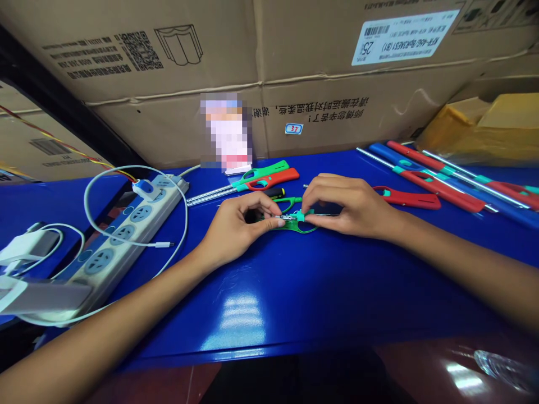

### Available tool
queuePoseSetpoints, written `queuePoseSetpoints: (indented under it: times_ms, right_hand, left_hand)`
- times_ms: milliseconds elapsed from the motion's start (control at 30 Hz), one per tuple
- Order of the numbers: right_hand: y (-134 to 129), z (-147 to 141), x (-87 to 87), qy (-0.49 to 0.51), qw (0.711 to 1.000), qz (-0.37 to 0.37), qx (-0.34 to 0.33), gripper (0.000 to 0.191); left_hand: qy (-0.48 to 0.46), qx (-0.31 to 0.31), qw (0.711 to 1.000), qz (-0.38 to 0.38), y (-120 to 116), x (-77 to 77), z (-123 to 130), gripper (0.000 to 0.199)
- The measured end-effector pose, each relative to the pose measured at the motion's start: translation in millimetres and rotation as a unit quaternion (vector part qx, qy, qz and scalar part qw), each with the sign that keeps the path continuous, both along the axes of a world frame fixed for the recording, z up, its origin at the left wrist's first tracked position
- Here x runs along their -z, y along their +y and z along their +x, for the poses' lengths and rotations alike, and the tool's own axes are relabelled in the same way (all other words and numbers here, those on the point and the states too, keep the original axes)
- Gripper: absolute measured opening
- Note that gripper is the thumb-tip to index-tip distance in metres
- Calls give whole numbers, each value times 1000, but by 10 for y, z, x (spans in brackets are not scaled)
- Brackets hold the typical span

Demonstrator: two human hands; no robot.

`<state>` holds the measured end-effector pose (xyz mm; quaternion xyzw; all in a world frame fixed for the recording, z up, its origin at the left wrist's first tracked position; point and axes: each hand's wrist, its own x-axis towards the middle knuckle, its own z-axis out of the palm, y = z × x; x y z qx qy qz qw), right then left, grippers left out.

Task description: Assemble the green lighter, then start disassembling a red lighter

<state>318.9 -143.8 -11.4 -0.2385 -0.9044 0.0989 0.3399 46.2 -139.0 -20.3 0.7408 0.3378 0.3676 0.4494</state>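
The person's left hand (236, 227) and right hand (351, 205) are bare, with slender fingers (267, 203) and smooth, rounded knuckles. Both slim forearms (138, 306) are uncovered along their visible length. The plain black area (261, 379) at the lower edge may be dark clothing, though shadow blurs its outline.

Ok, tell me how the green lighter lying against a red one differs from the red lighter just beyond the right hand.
The green lighter has a green handle; the lone red lighter has a red one. The green lighter's metal front shows, pointing left; the lone red lighter's front is hidden behind the right hand. Both have turquoise parts and lie on the blue table.
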Motion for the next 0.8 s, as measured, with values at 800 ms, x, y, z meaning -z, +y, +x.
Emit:
queuePoseSetpoints:
  times_ms: [800]
  right_hand:
    - [-35, -29, -10, -20, 999, 26, -23, 2]
  left_hand:
    - [9, 19, 999, 26, -1, 17, -20, 13]
